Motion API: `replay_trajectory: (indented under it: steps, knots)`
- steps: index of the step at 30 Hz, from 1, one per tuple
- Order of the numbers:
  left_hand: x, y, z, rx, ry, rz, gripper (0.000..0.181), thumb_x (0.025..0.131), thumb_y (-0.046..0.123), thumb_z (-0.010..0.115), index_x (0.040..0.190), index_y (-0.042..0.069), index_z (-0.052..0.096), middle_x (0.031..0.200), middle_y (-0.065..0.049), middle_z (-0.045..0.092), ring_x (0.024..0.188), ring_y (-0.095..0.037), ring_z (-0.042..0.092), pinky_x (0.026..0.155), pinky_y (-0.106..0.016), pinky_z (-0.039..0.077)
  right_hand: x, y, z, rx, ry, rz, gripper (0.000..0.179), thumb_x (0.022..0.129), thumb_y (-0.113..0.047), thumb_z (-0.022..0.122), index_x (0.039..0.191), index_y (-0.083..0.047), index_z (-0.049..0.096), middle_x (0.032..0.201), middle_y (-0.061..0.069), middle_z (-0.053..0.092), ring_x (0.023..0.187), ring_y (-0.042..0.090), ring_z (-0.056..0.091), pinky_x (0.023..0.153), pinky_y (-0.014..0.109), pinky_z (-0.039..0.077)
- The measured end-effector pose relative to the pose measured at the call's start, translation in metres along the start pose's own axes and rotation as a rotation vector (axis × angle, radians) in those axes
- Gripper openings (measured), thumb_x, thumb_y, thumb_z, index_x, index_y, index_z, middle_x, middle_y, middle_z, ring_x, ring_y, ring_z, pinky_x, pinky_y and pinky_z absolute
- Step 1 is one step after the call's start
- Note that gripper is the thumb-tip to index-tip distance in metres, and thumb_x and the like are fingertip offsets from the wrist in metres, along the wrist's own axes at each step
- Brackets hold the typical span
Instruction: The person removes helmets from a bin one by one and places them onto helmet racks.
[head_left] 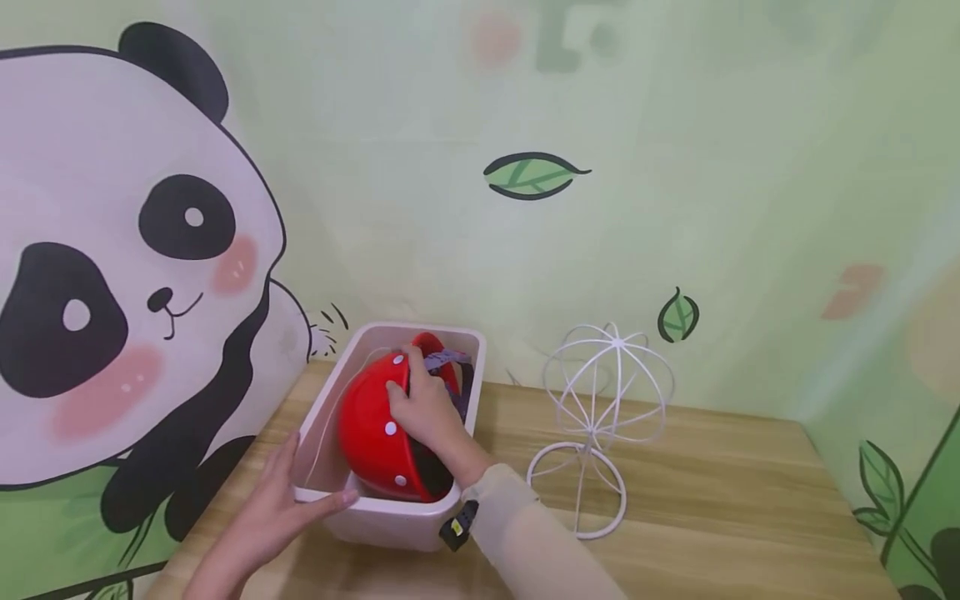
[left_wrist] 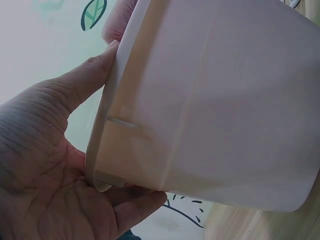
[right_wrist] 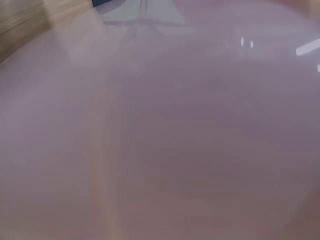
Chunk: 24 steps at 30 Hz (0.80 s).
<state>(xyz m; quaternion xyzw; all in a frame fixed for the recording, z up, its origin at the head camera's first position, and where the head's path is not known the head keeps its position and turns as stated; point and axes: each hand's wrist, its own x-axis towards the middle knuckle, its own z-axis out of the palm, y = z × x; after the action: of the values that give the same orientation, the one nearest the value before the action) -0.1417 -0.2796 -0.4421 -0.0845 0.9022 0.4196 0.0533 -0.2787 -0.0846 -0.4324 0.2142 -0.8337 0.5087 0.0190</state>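
A white plastic bin [head_left: 397, 521] stands on the wooden table. Inside it lies a red helmet [head_left: 367, 417] with white dots along its edge, tipped so its dark inside faces right. Reaching over the bin's right side, my right hand [head_left: 429, 408] grips the helmet's edge. Beside its fingers shows a patterned grey-purple strap [head_left: 448, 358]. My left hand [head_left: 262, 504] holds the near left corner of the bin, thumb on the rim and fingers along the outer side. The left wrist view has this hand close up, around the bin's rim [left_wrist: 102, 120]. Only the bin's glossy wall [right_wrist: 160, 130] fills most of the right wrist view.
Right of the bin, a white wire stand [head_left: 592, 429] with a globe-shaped top and ring base stands on the table [head_left: 712, 483]. Behind rises a green wall [head_left: 420, 208] with a panda and leaves on it. A black device [head_left: 457, 527] sits at my right wrist.
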Motion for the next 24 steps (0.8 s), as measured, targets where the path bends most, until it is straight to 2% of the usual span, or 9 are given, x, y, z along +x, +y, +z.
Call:
replay_trajectory:
  steps: [4, 9, 11, 13, 16, 18, 22, 24]
  knots:
    - [0.0, 0.002, 0.001, 0.013, 0.013, 0.012, 0.133, 0.075, 0.059, 0.081, 0.16, 0.004, -0.004, 0.159, -0.029, 0.011, 0.139, -0.051, 0.024, 0.094, -0.07, 0.045, -0.002, -0.003, -0.003, 0.023, -0.032, 0.012, 0.06, 0.096, -0.026, 0.065, 0.149, -0.024, 0.035, 0.088, -0.004, 0.068, 0.074, 0.011, 0.07, 0.07, 0.035, 0.062]
    - [0.001, 0.002, 0.001, 0.008, 0.019, 0.008, 0.134, 0.073, 0.061, 0.081, 0.16, 0.004, -0.003, 0.158, -0.029, 0.013, 0.137, -0.051, 0.026, 0.094, -0.069, 0.047, -0.009, -0.004, -0.005, 0.016, -0.083, 0.079, 0.083, 0.085, -0.03, 0.08, 0.15, -0.038, 0.028, 0.106, -0.007, 0.064, 0.092, 0.015, 0.068, 0.074, 0.039, 0.061]
    - [0.002, 0.001, 0.002, 0.005, 0.022, 0.008, 0.134, 0.073, 0.061, 0.081, 0.16, 0.004, -0.002, 0.158, -0.029, 0.014, 0.137, -0.051, 0.027, 0.093, -0.069, 0.047, -0.011, -0.003, -0.006, -0.005, -0.1, 0.057, 0.086, 0.085, -0.029, 0.081, 0.151, -0.037, 0.026, 0.102, -0.008, 0.065, 0.089, 0.014, 0.068, 0.074, 0.037, 0.061]
    - [0.002, 0.001, 0.004, 0.001, 0.023, 0.005, 0.134, 0.073, 0.06, 0.082, 0.161, 0.004, -0.002, 0.158, -0.029, 0.014, 0.137, -0.051, 0.027, 0.093, -0.068, 0.047, -0.012, -0.001, -0.006, -0.031, -0.1, 0.003, 0.081, 0.089, -0.026, 0.077, 0.152, -0.032, 0.026, 0.088, -0.008, 0.066, 0.078, 0.01, 0.068, 0.07, 0.033, 0.061]
    - [0.001, 0.002, 0.005, 0.0, 0.024, 0.004, 0.133, 0.073, 0.06, 0.082, 0.161, 0.005, -0.002, 0.159, -0.028, 0.013, 0.138, -0.05, 0.026, 0.094, -0.069, 0.047, -0.013, 0.002, -0.006, -0.047, -0.063, -0.088, 0.066, 0.095, -0.02, 0.068, 0.15, -0.024, 0.031, 0.07, -0.008, 0.062, 0.062, 0.006, 0.064, 0.065, 0.025, 0.059]
    - [0.001, 0.002, 0.005, 0.004, 0.024, 0.002, 0.133, 0.074, 0.06, 0.081, 0.161, 0.005, -0.003, 0.16, -0.029, 0.012, 0.139, -0.051, 0.025, 0.094, -0.069, 0.046, -0.014, 0.003, -0.008, -0.027, -0.022, -0.131, 0.057, 0.098, -0.017, 0.063, 0.148, -0.022, 0.035, 0.066, -0.009, 0.061, 0.059, 0.003, 0.063, 0.064, 0.022, 0.058]
    - [0.001, 0.001, 0.002, 0.012, 0.017, -0.013, 0.135, 0.074, 0.061, 0.081, 0.161, 0.007, -0.006, 0.161, -0.029, 0.008, 0.14, -0.052, 0.022, 0.095, -0.07, 0.045, -0.015, 0.002, -0.012, 0.066, 0.092, -0.169, 0.044, 0.101, -0.015, 0.058, 0.142, -0.025, 0.045, 0.074, -0.003, 0.068, 0.072, 0.006, 0.068, 0.072, 0.025, 0.058]
    - [0.001, 0.002, 0.001, 0.012, 0.016, -0.023, 0.136, 0.073, 0.061, 0.082, 0.161, 0.007, -0.007, 0.161, -0.03, 0.008, 0.139, -0.053, 0.023, 0.093, -0.069, 0.047, -0.016, 0.001, -0.014, 0.132, 0.139, -0.182, 0.042, 0.102, -0.014, 0.057, 0.141, -0.027, 0.048, 0.085, 0.001, 0.072, 0.081, 0.01, 0.07, 0.077, 0.027, 0.059]
